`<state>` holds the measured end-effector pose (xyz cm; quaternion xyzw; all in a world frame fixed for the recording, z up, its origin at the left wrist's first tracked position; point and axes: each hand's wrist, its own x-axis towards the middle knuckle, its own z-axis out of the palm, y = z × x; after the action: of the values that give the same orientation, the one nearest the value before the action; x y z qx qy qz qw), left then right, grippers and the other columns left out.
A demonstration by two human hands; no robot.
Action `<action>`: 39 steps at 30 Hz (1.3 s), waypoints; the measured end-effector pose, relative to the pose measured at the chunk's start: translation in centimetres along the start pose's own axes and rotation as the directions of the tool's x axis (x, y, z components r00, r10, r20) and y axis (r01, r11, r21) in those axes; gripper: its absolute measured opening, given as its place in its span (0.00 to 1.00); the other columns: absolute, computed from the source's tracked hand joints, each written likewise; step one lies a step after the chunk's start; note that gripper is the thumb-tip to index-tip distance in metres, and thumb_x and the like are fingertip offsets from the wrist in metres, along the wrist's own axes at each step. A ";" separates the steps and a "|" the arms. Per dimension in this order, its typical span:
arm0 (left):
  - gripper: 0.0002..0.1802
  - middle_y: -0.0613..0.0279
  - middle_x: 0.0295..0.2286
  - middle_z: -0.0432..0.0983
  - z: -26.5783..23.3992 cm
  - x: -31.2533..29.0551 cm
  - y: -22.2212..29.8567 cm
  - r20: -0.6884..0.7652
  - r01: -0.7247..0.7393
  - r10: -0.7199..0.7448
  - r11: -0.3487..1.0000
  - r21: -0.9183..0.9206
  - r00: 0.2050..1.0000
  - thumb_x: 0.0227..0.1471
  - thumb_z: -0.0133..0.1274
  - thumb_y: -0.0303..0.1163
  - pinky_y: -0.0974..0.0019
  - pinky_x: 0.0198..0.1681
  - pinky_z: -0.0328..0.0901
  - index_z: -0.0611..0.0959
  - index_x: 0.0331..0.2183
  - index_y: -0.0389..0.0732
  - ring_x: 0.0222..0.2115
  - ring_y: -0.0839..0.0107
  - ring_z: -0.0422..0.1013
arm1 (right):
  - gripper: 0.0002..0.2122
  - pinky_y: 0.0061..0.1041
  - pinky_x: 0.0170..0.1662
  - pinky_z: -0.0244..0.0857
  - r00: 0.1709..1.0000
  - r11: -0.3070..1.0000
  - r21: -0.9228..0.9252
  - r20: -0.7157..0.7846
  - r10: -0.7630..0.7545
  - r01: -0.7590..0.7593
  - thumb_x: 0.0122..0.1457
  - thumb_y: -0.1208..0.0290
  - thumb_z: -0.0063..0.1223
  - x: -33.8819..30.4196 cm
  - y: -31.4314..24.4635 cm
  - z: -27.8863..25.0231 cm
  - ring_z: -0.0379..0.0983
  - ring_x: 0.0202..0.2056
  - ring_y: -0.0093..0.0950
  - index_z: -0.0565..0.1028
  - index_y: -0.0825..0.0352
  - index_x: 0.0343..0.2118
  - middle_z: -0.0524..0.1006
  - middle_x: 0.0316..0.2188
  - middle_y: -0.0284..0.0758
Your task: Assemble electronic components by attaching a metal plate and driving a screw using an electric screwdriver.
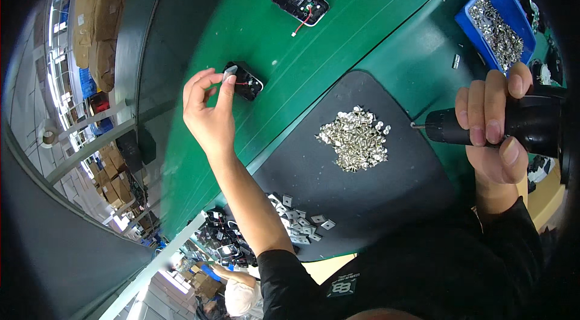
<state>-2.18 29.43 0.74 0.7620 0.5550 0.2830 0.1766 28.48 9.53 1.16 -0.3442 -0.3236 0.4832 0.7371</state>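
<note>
My left hand [208, 111] reaches over the green belt, thumb and fingers pinched at the left edge of a small black casing [252, 83] with a pale rim and red wire. A shiny pale patch shows at the fingertips; what it is I cannot make out. My right hand [492, 117] is wrapped round a black electric screwdriver [447, 126], whose bit points left. Left of that bit, a heap of silvery screws [356, 138] lies on a black mat [399, 181]. Small square metal plates [302, 223] are scattered at the mat's lower left, partly behind my left forearm.
Farther up the belt [356, 12] lies another black casing [293, 0] with a red wire; a third is cut off at the top. A blue bin [525, 33] of small metal parts stands at the far right. Black parts [220, 238] are piled at the lower left, near another person [241, 293].
</note>
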 end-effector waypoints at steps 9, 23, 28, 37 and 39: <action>0.08 0.56 0.37 0.77 0.3 -0.8 -1.8 -0.016 -0.096 0.099 0.984 0.151 0.995 0.41 0.66 0.28 0.62 0.45 0.65 0.84 0.28 0.41 0.41 0.63 0.73 | 0.25 0.18 0.32 0.57 0.999 0.999 -0.017 0.007 0.032 -0.032 0.46 0.63 0.66 0.0 -0.4 -0.3 0.63 0.22 0.14 0.61 0.56 0.43 0.66 0.22 0.20; 0.06 0.56 0.39 0.77 -0.9 -1.0 -0.9 0.125 -0.083 0.050 0.958 0.274 0.991 0.42 0.63 0.27 0.61 0.46 0.65 0.84 0.28 0.41 0.42 0.61 0.73 | 0.26 0.17 0.32 0.57 0.999 0.999 -0.007 0.017 0.043 -0.043 0.46 0.63 0.67 0.0 -0.3 -0.1 0.64 0.23 0.14 0.61 0.56 0.43 0.67 0.23 0.20; 0.12 0.53 0.37 0.77 0.0 -0.9 -0.2 0.061 0.071 -0.081 0.985 0.155 0.995 0.43 0.61 0.26 0.63 0.47 0.65 0.82 0.35 0.38 0.41 0.63 0.74 | 0.25 0.17 0.32 0.58 0.999 0.999 0.010 0.009 0.039 -0.039 0.46 0.64 0.67 -0.1 -0.3 -0.2 0.64 0.23 0.14 0.61 0.56 0.43 0.67 0.23 0.20; 0.12 0.58 0.32 0.79 -1.1 -2.2 -0.9 0.104 0.169 -0.172 0.985 0.031 0.980 0.48 0.58 0.25 0.70 0.41 0.67 0.81 0.38 0.34 0.34 0.74 0.74 | 0.24 0.17 0.34 0.58 0.997 0.998 -0.002 0.048 0.055 -0.055 0.48 0.64 0.64 0.3 -1.3 -0.3 0.64 0.24 0.14 0.61 0.55 0.44 0.67 0.23 0.19; 0.12 0.59 0.33 0.78 -2.8 -4.0 0.3 0.077 0.126 -0.128 0.991 0.035 0.989 0.50 0.57 0.24 0.71 0.41 0.66 0.80 0.39 0.33 0.34 0.75 0.72 | 0.24 0.18 0.35 0.58 0.996 0.999 -0.004 0.085 0.032 -0.032 0.48 0.64 0.64 0.5 -1.1 -0.4 0.63 0.24 0.14 0.61 0.55 0.45 0.67 0.23 0.19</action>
<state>-4.57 25.42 2.18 0.7382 0.5993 0.2326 0.2045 29.45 9.59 1.88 -0.3293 -0.3498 0.5090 0.7142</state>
